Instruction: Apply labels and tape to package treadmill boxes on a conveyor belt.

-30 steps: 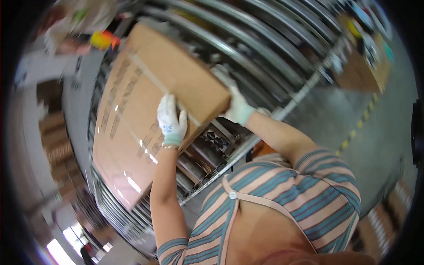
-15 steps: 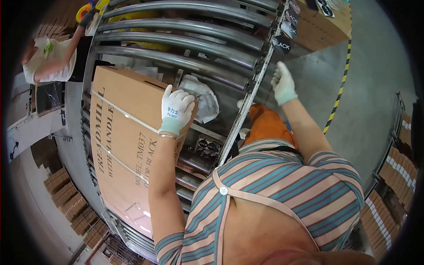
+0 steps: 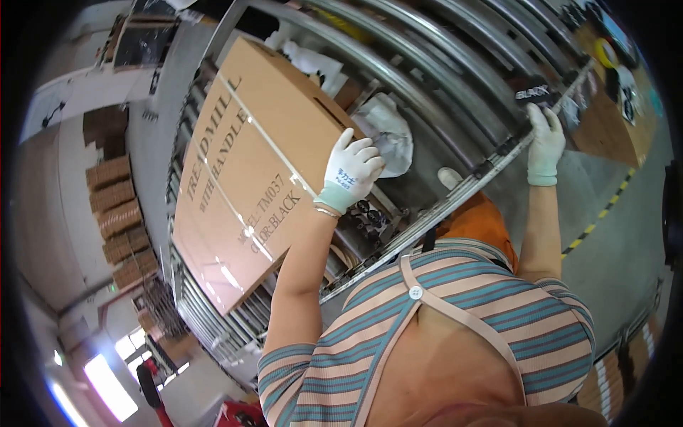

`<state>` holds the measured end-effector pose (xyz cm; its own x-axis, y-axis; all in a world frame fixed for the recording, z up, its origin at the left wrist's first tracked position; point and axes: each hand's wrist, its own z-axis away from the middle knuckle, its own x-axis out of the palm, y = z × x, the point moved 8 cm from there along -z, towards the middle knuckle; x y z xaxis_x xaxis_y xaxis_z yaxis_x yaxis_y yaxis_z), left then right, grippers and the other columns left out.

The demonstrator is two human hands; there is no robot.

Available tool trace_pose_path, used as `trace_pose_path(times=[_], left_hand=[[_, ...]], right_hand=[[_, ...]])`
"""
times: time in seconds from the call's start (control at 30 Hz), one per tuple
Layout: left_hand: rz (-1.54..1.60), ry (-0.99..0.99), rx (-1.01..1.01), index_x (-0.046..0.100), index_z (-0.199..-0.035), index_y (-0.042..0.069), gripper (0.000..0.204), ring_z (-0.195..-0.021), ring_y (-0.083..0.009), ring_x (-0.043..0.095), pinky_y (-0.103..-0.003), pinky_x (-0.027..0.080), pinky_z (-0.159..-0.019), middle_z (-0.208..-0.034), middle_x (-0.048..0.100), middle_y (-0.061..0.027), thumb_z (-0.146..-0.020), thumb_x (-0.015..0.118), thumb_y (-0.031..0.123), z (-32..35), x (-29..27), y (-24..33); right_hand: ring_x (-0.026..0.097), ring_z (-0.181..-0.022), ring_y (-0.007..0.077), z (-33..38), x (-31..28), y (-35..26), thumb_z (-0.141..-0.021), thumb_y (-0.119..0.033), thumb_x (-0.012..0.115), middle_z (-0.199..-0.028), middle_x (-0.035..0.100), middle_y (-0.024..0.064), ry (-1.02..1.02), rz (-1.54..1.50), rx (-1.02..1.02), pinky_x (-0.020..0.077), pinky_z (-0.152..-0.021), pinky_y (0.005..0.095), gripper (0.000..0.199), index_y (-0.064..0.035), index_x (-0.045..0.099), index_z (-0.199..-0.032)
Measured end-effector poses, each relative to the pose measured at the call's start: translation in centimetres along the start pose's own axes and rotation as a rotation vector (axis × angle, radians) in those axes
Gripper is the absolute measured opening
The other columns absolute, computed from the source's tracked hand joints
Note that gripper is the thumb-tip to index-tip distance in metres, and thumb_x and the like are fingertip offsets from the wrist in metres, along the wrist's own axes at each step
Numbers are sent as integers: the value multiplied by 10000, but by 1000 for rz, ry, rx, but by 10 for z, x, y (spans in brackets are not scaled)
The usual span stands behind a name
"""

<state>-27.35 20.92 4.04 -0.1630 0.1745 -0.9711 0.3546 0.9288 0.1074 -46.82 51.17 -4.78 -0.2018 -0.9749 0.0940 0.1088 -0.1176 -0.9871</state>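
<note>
A long brown cardboard box (image 3: 281, 142), bound with pale straps and printed with dark lettering, lies on the roller conveyor (image 3: 455, 85). My left hand (image 3: 352, 171), in a white glove, is closed over the box's near right edge, its thumb lying along the top. To the right, my gloved right hand (image 3: 546, 146) is at the conveyor's side rail. Its fingers pinch the lower edge of a round black sticker (image 3: 533, 92) with white lettering. Crumpled white plastic (image 3: 388, 135) sits just past my left hand, beside the box end.
At the right stands another cardboard box (image 3: 605, 132) with tape rolls and small items on it. Yellow-and-black floor tape (image 3: 597, 220) runs past it. Stacked flat cartons (image 3: 114, 213) are on the far left, and a red machine (image 3: 238, 413) is at the lower left.
My right hand has moved from open air beside the rail onto the round black sticker. The view has turned, and my left hand stays on the box edge. The other person has left view.
</note>
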Motion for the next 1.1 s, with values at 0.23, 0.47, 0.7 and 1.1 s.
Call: trace_pose_path(times=[0.23, 0.47, 0.7, 1.1], left_hand=[[50, -123, -92, 637, -790, 107, 162, -1020, -230, 557, -463, 383, -952, -924, 621, -44, -636, 661, 148, 29, 5, -22], [86, -162, -172, 615, -814, 79, 204, -1034, -267, 561, -494, 380, -972, -938, 614, -88, -640, 667, 170, 61, 16, -50], [89, -239, -255, 631, -868, 91, 254, -1017, -256, 589, -492, 412, -943, -994, 624, -92, -628, 689, 151, 103, 28, -75], [101, -340, -276, 627, -877, 85, 260, -1067, -251, 560, -468, 421, -955, -1032, 616, -107, -635, 647, 176, 138, 51, -99]], right_hand=[[616, -921, 157, 96, 300, 8, -849, -107, 607, -1014, 634, 73, -1399, -555, 682, 503, -806, 300, 261, 5, 581, -1083], [598, -1052, 255, 134, 447, 78, -881, -215, 606, -1212, 568, 153, -1687, -887, 928, 503, -893, 370, 243, -58, 612, -1066], [648, -893, 192, 184, 534, 177, -847, -151, 580, -995, 667, 59, -1752, -444, 1135, 531, -762, 318, 214, -52, 600, -1036], [579, -801, 163, 224, 620, 260, -756, -327, 650, -889, 618, 67, -1738, 197, 699, 476, -724, 303, 348, -18, 647, -917]])
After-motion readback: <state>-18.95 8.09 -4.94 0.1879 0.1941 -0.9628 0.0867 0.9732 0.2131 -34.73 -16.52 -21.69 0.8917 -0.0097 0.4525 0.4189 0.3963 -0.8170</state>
